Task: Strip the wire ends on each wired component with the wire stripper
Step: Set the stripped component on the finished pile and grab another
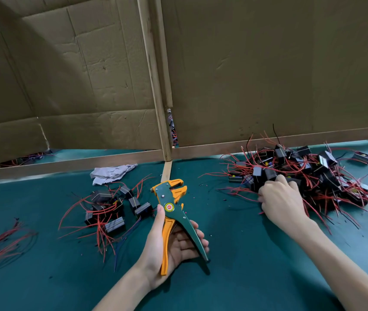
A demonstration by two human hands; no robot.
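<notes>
My left hand holds the green and orange wire stripper by its handles, jaws pointing up and away, over the green table. My right hand reaches into the large pile of black components with red wires on the right, its fingers curled down among the wires at the pile's near left edge; what they hold is hidden. A smaller pile of black components with red wires lies to the left of the stripper.
A cardboard wall with a wooden frame stands along the back of the green table. A crumpled grey cloth lies behind the small pile. Loose red wires lie at the far left. Small bits of insulation dot the cloth.
</notes>
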